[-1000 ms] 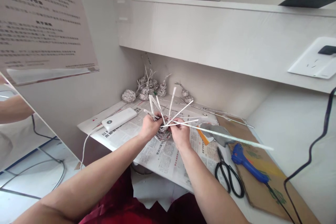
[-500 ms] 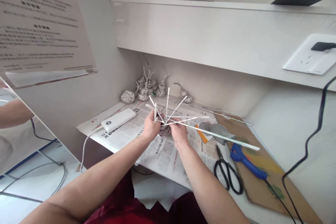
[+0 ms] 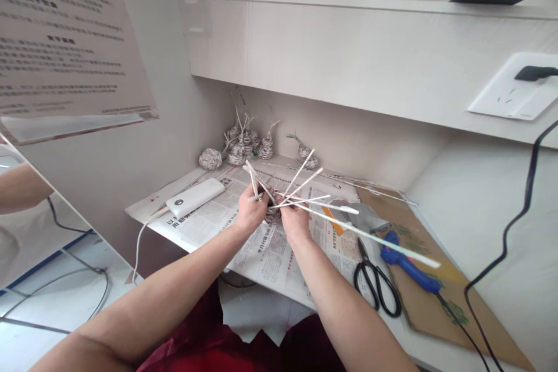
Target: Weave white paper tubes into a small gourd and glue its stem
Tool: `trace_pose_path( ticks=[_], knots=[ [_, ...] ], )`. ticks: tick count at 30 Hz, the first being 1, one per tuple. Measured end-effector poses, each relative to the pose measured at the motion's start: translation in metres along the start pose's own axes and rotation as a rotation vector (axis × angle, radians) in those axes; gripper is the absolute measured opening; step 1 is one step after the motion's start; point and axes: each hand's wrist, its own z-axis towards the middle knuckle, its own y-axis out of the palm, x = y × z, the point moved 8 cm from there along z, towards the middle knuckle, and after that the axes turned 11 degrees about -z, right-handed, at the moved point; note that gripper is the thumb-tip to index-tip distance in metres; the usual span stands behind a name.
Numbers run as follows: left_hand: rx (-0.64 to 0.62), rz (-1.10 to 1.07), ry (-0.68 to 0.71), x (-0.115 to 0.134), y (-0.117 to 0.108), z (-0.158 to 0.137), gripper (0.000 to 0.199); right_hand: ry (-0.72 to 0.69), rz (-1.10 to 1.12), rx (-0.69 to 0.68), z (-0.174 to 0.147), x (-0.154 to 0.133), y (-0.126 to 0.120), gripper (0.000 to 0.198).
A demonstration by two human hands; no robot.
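Observation:
Between my hands, over the newspaper, is a small round piece woven from rolled paper (image 3: 273, 215), with several white paper strips (image 3: 300, 186) fanning out of its top. My left hand (image 3: 253, 209) is closed round its left side, and a few upright strips rise beside the thumb. On the opposite side, my right hand (image 3: 295, 220) is closed at the base of the strips that point right. One long paper strip (image 3: 370, 235) runs from there past the scissors towards the glue gun. My fingers hide most of the woven body.
Several woven gourd shapes (image 3: 238, 151) stand at the back left corner. A white power bank (image 3: 195, 196) with a cable lies on the left. To the right are black-handled scissors (image 3: 377, 285), a blue glue gun (image 3: 410, 267) and a cardboard sheet (image 3: 440, 296).
The strips have swung: those that stood upright now lean to the right, and the long strip's tip has dropped slightly. Both hands stay closed on the woven piece.

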Motion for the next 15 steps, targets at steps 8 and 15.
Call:
trace_pose_path(
  ticks=[8, 15],
  knots=[
    [-0.151, 0.095, -0.084, 0.013, -0.002, -0.002, 0.028, 0.154, -0.041, -0.008, 0.0, 0.009, -0.003, 0.016],
    [-0.547, 0.0, -0.114, 0.046, 0.007, -0.009, 0.065, 0.217, 0.048, -0.077, 0.005, 0.01, -0.004, 0.018]
  ],
)
